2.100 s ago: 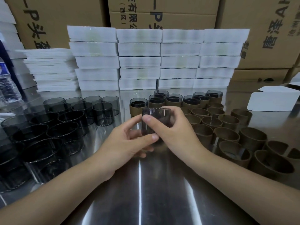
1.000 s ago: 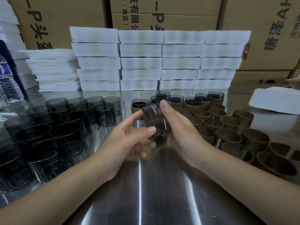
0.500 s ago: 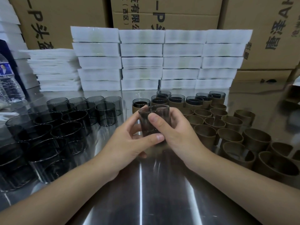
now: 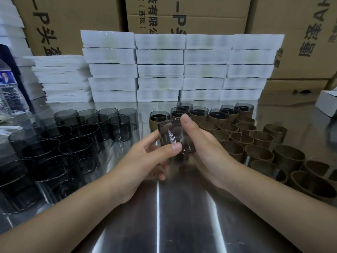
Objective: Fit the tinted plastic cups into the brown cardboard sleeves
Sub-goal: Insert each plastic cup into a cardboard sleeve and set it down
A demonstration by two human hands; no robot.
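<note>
Well to the left of the hand-held cup, at the far edge of the shiny steel tabletop (image 4: 182,225), stands a clear plastic water bottle (image 4: 11,95). Nearer on that left side, a crowded cluster of bare smoke-tinted plastic cups (image 4: 54,143) stands upright.

The left hand (image 4: 144,161) grips the hand-held smoke-tinted plastic cup (image 4: 171,136), thumb on its near wall and fingers curled round the far side. The cup is tilted and raised above the tabletop in the middle. The right hand (image 4: 206,150) clamps its other side, with the forefinger reaching over the rim. Just under the cup the picture is blurred, so I cannot tell whether a sleeve is there.

Just behind the cup runs a row of tinted cups seated in brown cardboard sleeves (image 4: 198,114). To its right spread many empty brown cardboard sleeves (image 4: 260,139), standing open-end up. Farther behind the cup rise stacked white foam trays (image 4: 182,70), backed by brown printed cartons (image 4: 291,33). Far right of the cup lies a white box (image 4: 326,103).
</note>
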